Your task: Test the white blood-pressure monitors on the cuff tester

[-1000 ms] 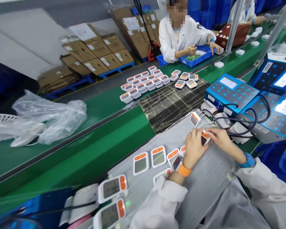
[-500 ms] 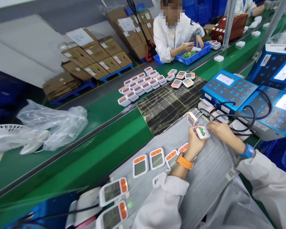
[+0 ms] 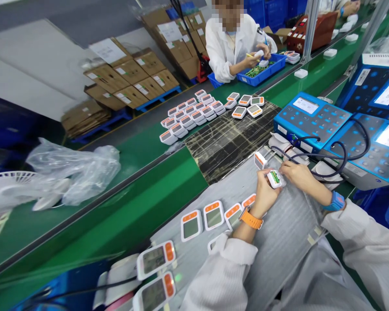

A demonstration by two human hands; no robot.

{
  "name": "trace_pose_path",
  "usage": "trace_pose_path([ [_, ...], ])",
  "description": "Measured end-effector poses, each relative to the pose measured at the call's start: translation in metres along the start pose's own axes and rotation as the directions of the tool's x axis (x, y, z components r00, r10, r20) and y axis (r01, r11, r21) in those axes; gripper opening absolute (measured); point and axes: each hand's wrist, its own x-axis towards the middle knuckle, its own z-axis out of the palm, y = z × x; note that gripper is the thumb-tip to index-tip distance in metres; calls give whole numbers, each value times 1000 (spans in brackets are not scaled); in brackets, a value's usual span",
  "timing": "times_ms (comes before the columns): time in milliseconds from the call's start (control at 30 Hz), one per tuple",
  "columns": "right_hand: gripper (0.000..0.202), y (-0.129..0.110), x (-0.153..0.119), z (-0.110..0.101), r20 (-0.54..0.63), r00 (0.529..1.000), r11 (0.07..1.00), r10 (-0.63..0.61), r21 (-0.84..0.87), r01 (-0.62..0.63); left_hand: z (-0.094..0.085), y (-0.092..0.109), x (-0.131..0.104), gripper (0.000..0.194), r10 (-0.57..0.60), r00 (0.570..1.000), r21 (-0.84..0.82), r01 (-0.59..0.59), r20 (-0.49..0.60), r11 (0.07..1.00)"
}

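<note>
My left hand (image 3: 265, 193) is closed around a white blood pressure monitor (image 3: 274, 179), tilted with its back up. Green batteries show in its battery compartment. Just to the right is my right hand (image 3: 294, 172), its fingers pinched together close to the monitor's edge; what lies between them is hidden. Beyond the held monitor, another blood pressure monitor (image 3: 260, 160) with orange buttons stands near the cuffs. Left of my left wrist several monitors lie screen up on the grey mat (image 3: 285, 242), one of them a monitor (image 3: 191, 225) with a blank screen.
Blue testers (image 3: 311, 121) with black hoses and rolled cuffs (image 3: 280, 142) stand on the right. Rows of monitors (image 3: 188, 122) sit across the bench beside a dark board (image 3: 227, 142). A co-worker (image 3: 233, 47) works over a blue bin (image 3: 262, 73). Clear plastic bags (image 3: 84, 172) lie left.
My hands stay almost in place, with the right fingers shifting slightly at the monitor's edge. The co-worker has lifted a white piece above the blue bin.
</note>
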Motion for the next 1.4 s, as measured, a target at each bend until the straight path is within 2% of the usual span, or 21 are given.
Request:
trace_pose_path([
  [200, 25, -2, 2, -4, 10, 997, 993, -81, -85, 81, 5, 2, 4, 69, 18, 1000, 43, -17, -11, 999],
  [433, 30, 19, -12, 18, -189, 958, 977, -215, -28, 213, 6, 4, 3, 68, -5, 1000, 49, 5, -7, 999],
  [600, 33, 24, -17, 22, -158, 945, 957, -286, -5, 289, 7, 3, 3, 68, 8, 999, 44, -6, -36, 999],
  [767, 31, 24, -14, 19, -153, 957, 963, -248, 70, 261, 8, 2, 3, 67, 38, 998, 80, -34, -51, 996],
  [1033, 29, 20, -15, 11, -48, 978, 978, -204, 38, 206, 8, 0, 3, 65, 72, 997, 117, -67, -39, 991],
  [1200, 29, 22, -14, 14, -79, 976, 976, -203, 63, 208, 9, -1, 3, 65, 89, 995, 134, -82, -45, 988],
  [1400, 28, 23, -13, 17, -110, 956, 959, -272, 47, 278, 12, 2, 3, 66, 124, 990, 183, -110, -68, 977],
])
